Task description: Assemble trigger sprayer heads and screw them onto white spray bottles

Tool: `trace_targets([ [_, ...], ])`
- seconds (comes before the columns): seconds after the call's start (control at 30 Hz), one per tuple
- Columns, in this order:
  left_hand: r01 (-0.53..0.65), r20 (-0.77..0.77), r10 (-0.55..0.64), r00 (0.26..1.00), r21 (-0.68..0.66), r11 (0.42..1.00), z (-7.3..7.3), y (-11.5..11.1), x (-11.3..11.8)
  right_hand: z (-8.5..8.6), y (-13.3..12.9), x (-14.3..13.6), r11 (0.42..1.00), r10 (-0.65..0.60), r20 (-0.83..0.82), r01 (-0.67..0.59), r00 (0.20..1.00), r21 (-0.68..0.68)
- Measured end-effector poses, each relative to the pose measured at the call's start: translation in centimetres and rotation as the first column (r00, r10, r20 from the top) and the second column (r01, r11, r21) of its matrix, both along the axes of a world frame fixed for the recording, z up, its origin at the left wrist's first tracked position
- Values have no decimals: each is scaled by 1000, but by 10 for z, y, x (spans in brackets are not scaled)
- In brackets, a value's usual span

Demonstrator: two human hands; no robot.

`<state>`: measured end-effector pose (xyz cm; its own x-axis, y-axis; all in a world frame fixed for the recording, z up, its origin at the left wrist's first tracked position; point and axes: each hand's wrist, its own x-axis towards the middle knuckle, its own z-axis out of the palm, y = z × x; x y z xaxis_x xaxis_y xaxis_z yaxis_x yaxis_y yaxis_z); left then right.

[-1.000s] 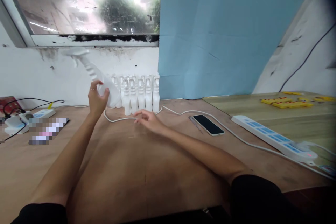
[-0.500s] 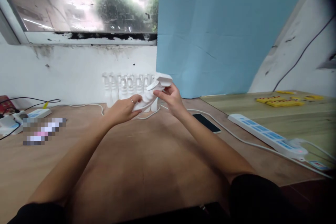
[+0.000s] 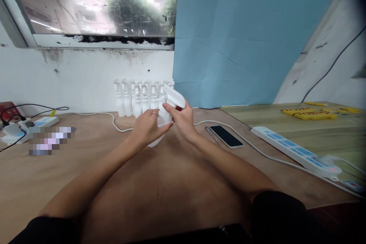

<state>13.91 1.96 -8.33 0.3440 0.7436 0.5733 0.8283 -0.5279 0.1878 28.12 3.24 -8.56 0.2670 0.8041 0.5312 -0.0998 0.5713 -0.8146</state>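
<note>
A white spray bottle [image 3: 163, 116] is held tilted above the middle of the table, its trigger head up and to the right. Around the bottle's body is my left hand [image 3: 148, 124], which wears a ring; the bottle's base shows below the fingers. My right hand [image 3: 183, 118] grips it at the neck, just under the trigger head [image 3: 175, 97]. Fingers cover much of the body. Behind them, several similar white spray bottles [image 3: 127, 99] stand upright in a group against the wall.
A phone [image 3: 226, 136] lies right of my hands. A white power strip [image 3: 294, 150] with its cable is farther right, near yellow pieces [image 3: 314, 114]. At the left are another power strip [image 3: 45, 122] with plugs and a blurred-out object [image 3: 51, 141].
The held bottle has swung from lying nearly sideways to a steeper tilt and come lower and nearer. My left hand has moved right, closer to my right hand. The view has shifted slightly.
</note>
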Motion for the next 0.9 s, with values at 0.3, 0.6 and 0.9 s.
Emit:
trace_targets([
  [0.3,65,105,-56,993,-92,994,11,0,-7,10,8,15,915,395,98,-400,914,45],
  [0.6,89,138,-67,988,-163,982,13,1,-8,10,12,19,884,467,71,-468,881,3],
  [0.9,270,-30,-311,950,-423,865,37,13,-48,12,10,17,857,516,125,-512,847,-63],
])
